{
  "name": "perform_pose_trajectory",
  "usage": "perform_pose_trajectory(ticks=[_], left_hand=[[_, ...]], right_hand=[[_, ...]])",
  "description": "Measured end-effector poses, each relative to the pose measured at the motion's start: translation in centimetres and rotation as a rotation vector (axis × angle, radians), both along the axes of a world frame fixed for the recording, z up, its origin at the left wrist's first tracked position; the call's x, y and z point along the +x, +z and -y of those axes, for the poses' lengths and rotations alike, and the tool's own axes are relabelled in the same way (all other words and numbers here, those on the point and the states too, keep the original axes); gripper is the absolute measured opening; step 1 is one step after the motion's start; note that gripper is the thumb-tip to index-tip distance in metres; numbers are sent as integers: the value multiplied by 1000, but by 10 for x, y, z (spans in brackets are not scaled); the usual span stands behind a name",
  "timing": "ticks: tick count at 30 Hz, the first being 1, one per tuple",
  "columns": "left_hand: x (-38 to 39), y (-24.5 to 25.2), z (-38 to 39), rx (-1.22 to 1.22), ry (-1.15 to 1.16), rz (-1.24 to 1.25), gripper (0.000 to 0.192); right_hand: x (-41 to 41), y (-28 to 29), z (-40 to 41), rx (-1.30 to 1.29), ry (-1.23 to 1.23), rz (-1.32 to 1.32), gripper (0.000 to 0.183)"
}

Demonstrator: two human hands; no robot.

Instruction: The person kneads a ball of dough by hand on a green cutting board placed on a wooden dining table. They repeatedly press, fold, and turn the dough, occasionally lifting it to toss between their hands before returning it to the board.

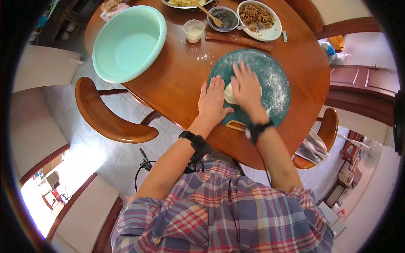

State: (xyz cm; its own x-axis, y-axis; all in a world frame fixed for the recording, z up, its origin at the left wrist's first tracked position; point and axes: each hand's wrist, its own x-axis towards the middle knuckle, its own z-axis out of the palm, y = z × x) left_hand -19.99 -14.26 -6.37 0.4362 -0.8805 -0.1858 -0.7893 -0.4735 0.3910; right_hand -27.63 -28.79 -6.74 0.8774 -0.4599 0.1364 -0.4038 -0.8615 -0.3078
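A round green board [276,72], dusted with white flour [277,90], lies on the wooden table. On it rests a pale piece of dough [230,94], partly covered by my right hand [245,85], which presses flat on top with the fingers pointing away and a little blurred. My left hand [213,99] lies palm down on the board's left part, close against the dough's left side, fingers extended and holding nothing. Beyond the board lies a wooden rolling pin [239,41]. A small plastic cup of white powder [193,31] stands to the left of the pin.
A large mint-green basin [129,44] stands at the table's left. Along the far side are a bowl of dark filling [224,19] with a wooden spoon [215,20], a white dish of brown filling [272,33] and a plate of yellow pieces [185,3]. Wooden chairs [110,120] flank the table.
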Motion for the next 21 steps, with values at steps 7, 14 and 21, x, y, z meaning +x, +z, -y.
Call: perform_pose_trajectory(ticks=[7,14,21], left_hand=[[-3,-12,-7,-48,11,38,103],[1,-4,-8,-54,27,-24,103],[2,-9,-6,0,-33,57,102]], right_hand=[[-36,-8,-29,-81,-2,-89,52],[-1,-17,1,3,7,-31,49],[-15,-17,-4,-125,-49,-71,50]])
